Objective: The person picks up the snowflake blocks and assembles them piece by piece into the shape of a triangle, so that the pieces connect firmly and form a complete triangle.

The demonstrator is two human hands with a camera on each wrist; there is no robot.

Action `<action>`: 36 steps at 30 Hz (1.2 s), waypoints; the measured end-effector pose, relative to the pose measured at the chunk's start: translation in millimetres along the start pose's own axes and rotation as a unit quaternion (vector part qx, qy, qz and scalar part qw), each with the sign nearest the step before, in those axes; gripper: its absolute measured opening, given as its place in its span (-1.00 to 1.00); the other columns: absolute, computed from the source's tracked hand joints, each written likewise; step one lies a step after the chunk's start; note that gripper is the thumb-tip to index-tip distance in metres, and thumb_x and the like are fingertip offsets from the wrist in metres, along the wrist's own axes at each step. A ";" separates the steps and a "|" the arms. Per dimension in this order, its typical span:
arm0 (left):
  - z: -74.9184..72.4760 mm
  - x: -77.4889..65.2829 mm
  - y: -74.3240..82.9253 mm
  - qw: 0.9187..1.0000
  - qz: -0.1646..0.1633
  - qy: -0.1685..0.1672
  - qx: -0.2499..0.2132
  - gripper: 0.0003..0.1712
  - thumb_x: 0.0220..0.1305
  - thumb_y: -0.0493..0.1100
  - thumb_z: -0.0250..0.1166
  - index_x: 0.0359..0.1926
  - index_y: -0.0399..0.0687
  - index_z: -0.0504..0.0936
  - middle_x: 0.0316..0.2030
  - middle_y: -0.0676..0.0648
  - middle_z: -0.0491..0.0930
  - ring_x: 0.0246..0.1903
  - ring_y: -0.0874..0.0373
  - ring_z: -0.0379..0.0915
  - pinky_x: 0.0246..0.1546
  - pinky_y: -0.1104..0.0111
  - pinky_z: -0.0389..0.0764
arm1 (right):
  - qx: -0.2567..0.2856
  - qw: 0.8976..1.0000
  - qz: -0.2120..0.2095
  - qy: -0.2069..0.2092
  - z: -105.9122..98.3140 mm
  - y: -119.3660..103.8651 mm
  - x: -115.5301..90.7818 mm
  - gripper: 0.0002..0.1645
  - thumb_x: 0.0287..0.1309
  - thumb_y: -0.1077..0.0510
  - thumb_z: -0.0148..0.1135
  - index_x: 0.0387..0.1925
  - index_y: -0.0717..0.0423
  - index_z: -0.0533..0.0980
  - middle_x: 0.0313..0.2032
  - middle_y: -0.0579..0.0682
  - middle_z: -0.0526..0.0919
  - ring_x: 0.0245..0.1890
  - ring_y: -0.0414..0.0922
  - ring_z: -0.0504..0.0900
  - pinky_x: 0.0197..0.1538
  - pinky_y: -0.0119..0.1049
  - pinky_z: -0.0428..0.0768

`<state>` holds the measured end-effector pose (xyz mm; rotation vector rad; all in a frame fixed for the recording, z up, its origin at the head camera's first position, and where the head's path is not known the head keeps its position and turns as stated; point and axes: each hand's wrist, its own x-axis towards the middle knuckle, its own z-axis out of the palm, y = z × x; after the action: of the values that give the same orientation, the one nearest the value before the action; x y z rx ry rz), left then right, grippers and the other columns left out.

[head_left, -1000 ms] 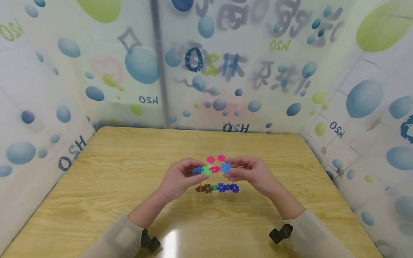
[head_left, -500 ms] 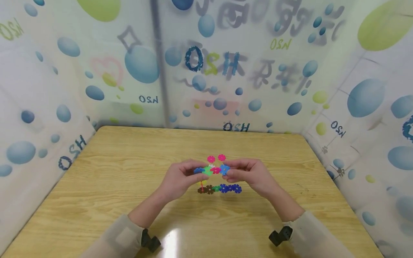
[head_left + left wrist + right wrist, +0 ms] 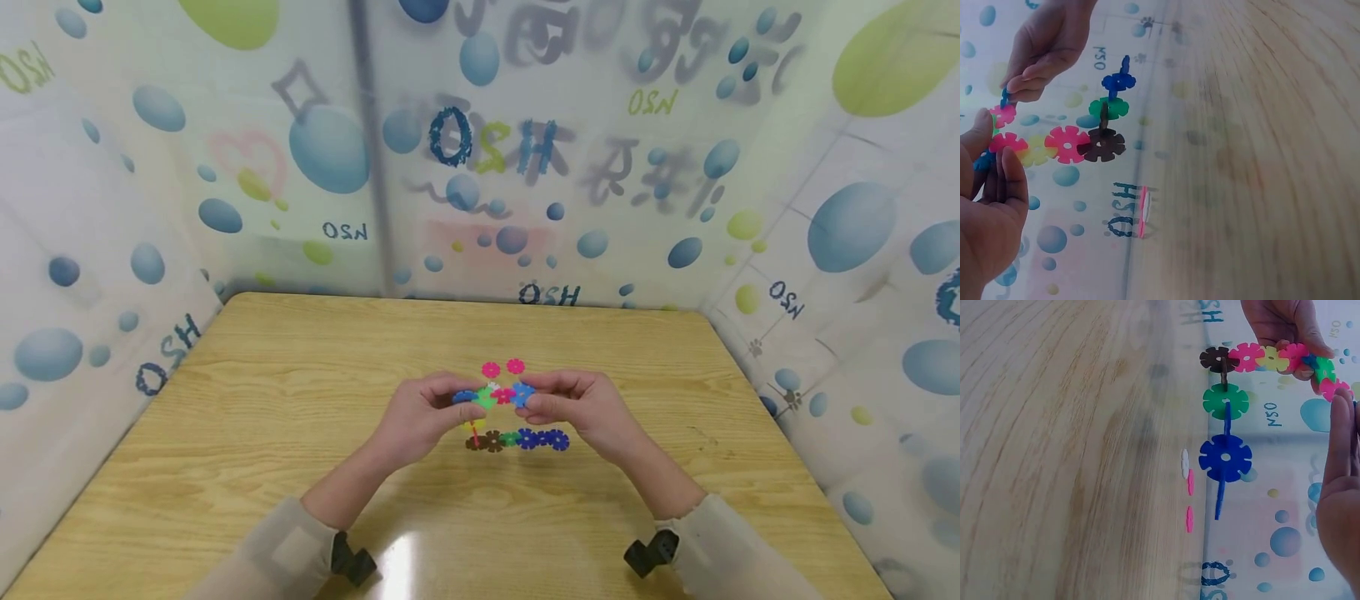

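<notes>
Slotted flower-shaped plastic discs, joined edge to edge, form a bent chain above the table. My left hand (image 3: 416, 417) pinches its upper left corner, near a blue disc (image 3: 464, 397) and a green disc (image 3: 486, 398). A pink disc (image 3: 502, 396) follows, meeting a light blue disc (image 3: 522, 395) pinched between the thumb and fingers of my right hand (image 3: 588, 408). From the left hand, a pink disc, a yellow disc (image 3: 1036, 150) and another pink disc (image 3: 1067, 145) hang down to brown discs (image 3: 1102, 146). The lower row continues with a green disc (image 3: 1225, 401) and dark blue discs (image 3: 1225, 457).
Two loose pink discs (image 3: 491, 369) (image 3: 515, 366) and a white disc (image 3: 1185, 464) lie on the wooden table (image 3: 322, 350) beyond the hands. Patterned curtains (image 3: 300, 250) stand along the table's back and sides.
My right hand has shifted slightly inward, closing the small gap between the light blue disc and the pink disc. The hanging lower row has swung a little to the right.
</notes>
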<state>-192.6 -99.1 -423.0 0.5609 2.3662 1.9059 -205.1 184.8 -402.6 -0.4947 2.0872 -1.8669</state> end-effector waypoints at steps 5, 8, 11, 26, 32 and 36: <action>0.4 0.8 1.5 0.999 -0.016 0.000 0.030 -0.66 0.36 -0.09 0.60 0.14 0.11 0.86 -0.06 0.03 0.82 -0.19 0.14 0.58 -0.21 0.41 0.61 | -0.033 0.999 -0.007 0.018 0.6 0.0 -0.2 -0.57 0.47 0.15 0.44 0.26 0.22 0.69 -0.22 -0.10 0.88 -0.22 -0.17 0.85 -0.10 -0.25 0.82; 1.2 1.9 2.0 0.998 -0.008 0.005 0.060 -0.64 0.35 -0.04 0.60 0.14 0.15 0.84 -0.03 0.08 0.82 -0.10 0.10 0.57 -0.02 0.23 0.58 | -0.042 0.999 0.000 0.031 1.4 0.3 -0.2 -0.58 0.47 0.13 0.44 0.26 0.17 0.71 -0.25 -0.15 0.85 -0.25 -0.09 0.79 -0.18 -0.28 0.76; 3.3 3.1 1.6 0.999 -0.005 0.004 0.054 -0.62 0.37 -0.04 0.58 0.17 0.10 0.80 0.04 0.07 0.80 0.05 0.09 0.59 0.18 0.05 0.56 | -0.042 0.998 0.005 0.038 2.2 0.5 0.1 -0.57 0.47 0.11 0.44 0.27 0.14 0.70 -0.27 -0.16 0.82 -0.28 -0.04 0.73 -0.19 -0.26 0.73; 15.9 5.3 6.8 0.999 -0.024 -0.008 -0.034 -0.66 0.40 -0.07 0.57 0.15 0.12 0.74 0.01 -0.09 0.69 -0.25 0.08 0.60 -0.28 0.41 0.70 | -0.036 0.999 0.009 0.018 7.5 1.3 5.3 -0.58 0.47 0.08 0.45 0.27 0.07 0.69 -0.26 -0.06 0.82 -0.27 -0.06 0.73 -0.22 -0.23 0.70; 16.8 5.1 6.5 0.999 -0.026 -0.003 -0.031 -0.66 0.39 -0.03 0.58 0.14 0.17 0.78 -0.01 -0.09 0.72 -0.33 0.12 0.56 -0.34 0.42 0.68 | -0.031 0.999 0.011 0.007 7.4 2.4 6.3 -0.56 0.47 0.10 0.44 0.29 0.12 0.67 -0.28 -0.12 0.80 -0.30 -0.08 0.71 -0.23 -0.27 0.70; 16.1 4.6 6.1 0.999 -0.032 0.001 -0.027 -0.68 0.40 -0.02 0.58 0.12 0.19 0.79 -0.06 -0.08 0.73 -0.40 0.12 0.50 -0.41 0.42 0.62 | -0.039 0.999 0.012 0.003 3.2 3.7 7.0 -0.57 0.50 0.06 0.42 0.28 0.10 0.67 -0.26 -0.02 0.78 -0.29 -0.02 0.69 -0.20 -0.21 0.73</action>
<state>-191.2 -81.6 -420.1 0.4727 2.2974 1.9366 -210.2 179.2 -406.6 -0.4797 2.1666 -1.7815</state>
